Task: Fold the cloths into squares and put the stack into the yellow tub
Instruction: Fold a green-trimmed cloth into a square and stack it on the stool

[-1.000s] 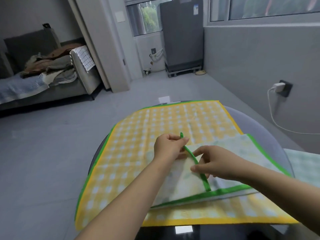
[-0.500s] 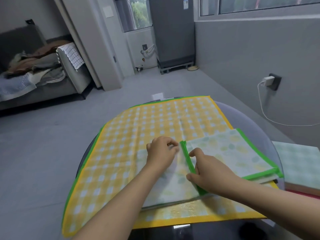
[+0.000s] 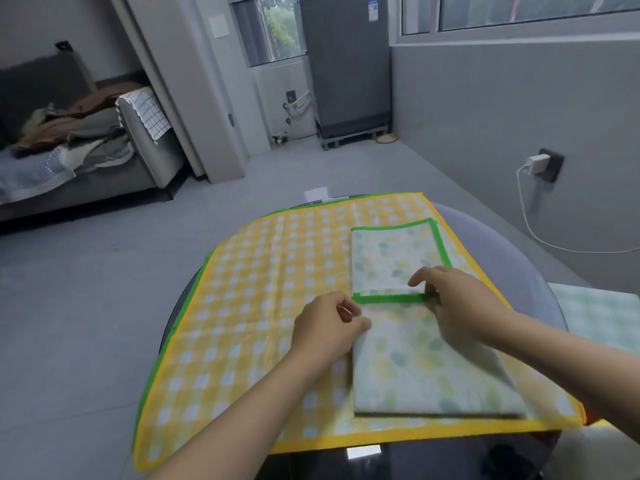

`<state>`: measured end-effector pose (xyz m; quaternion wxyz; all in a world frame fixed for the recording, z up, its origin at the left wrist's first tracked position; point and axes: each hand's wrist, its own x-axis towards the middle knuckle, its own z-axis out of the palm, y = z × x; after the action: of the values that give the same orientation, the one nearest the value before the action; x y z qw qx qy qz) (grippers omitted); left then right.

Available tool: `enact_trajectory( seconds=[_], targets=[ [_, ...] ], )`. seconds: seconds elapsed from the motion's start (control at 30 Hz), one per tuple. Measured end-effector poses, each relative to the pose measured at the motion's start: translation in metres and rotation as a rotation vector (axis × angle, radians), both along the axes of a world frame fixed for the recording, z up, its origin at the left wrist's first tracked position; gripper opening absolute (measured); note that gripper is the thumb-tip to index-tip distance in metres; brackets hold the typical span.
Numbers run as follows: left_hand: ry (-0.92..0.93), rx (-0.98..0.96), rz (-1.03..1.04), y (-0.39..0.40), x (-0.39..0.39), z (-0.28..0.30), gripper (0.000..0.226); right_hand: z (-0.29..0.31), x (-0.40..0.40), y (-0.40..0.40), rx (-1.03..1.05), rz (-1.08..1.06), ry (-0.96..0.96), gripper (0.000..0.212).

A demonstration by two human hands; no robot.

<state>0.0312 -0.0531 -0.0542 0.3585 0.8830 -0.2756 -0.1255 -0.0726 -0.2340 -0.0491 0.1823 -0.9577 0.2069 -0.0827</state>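
Note:
A leaf-print cloth with a green border [image 3: 412,368] lies folded in a long strip on the right half of a yellow checked cloth [image 3: 249,299] spread over the round dark table [image 3: 512,244]. My left hand [image 3: 329,327] pinches the strip's left edge at mid-length. My right hand [image 3: 453,303] pinches the green hem that crosses the strip's middle. No yellow tub is in view.
A pale green checked cloth [image 3: 602,317] lies on something at the right edge. A wall socket with a charger and cable [image 3: 540,164] is on the right wall. A sofa with piled clothes [image 3: 69,140] stands at the far left, a grey appliance [image 3: 346,67] at the back.
The leaf-print cloth's green-edged flap has been folded over to the right, and the cloth now lies as a narrow strip. Both hands followed it rightward. The camera view also shifted.

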Motion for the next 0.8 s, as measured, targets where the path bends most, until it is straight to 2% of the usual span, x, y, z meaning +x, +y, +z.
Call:
enact_trajectory(
  seconds=[0.23,0.43,0.5,0.6,0.67,0.7,0.8],
  targets=[
    [-0.148,0.016,-0.118,0.0,-0.009,-0.011,0.037,-0.005,-0.003,0.002,0.002,0.029,-0.033,0.034],
    [-0.315,0.28,-0.237,-0.004,-0.024,-0.017,0.071,-0.016,-0.011,0.01,-0.229,0.075,-0.032,0.042],
    [-0.343,0.31,-0.251,-0.004,-0.025,-0.018,0.074,-0.019,-0.014,0.02,-0.185,0.109,-0.048,0.046],
    [-0.397,0.376,-0.282,-0.005,-0.025,-0.018,0.084,-0.017,-0.025,0.038,-0.056,0.248,0.022,0.067],
    [-0.396,0.399,-0.322,-0.006,-0.023,-0.021,0.068,-0.018,-0.032,0.04,-0.085,0.291,0.126,0.094],
    [-0.382,0.397,-0.334,-0.006,-0.021,-0.022,0.062,-0.02,-0.035,0.036,-0.118,0.29,0.162,0.103],
    [-0.368,0.382,-0.345,-0.002,-0.016,-0.024,0.068,-0.025,-0.04,0.02,-0.138,0.211,0.196,0.115]
  ],
)
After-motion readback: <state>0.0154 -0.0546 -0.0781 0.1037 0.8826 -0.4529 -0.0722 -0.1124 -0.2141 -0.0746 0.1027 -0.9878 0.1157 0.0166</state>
